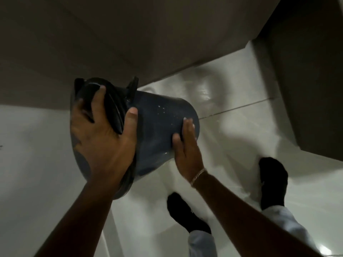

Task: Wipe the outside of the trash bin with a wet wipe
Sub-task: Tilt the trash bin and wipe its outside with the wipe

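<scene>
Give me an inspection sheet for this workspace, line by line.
Surface: glossy white tiled floor, one grout line showing.
Job's things: dark blue trash bin held tilted off the floor; wet wipe not clearly visible.
Clutter: nothing seen.
Hands: left hand grips the bin's rim end; right hand lies flat against the bin's wall near its base.
Cables: nothing seen.
Surroundings: brown wall; feet in black socks.

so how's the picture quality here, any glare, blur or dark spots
Head view: dim overall, with the brown wall in shadow; glare patches on the glossy white tiled floor; the right hand on the dark blue plastic trash bin is slightly motion-blurred; wide-angle bending at the edges.
</scene>
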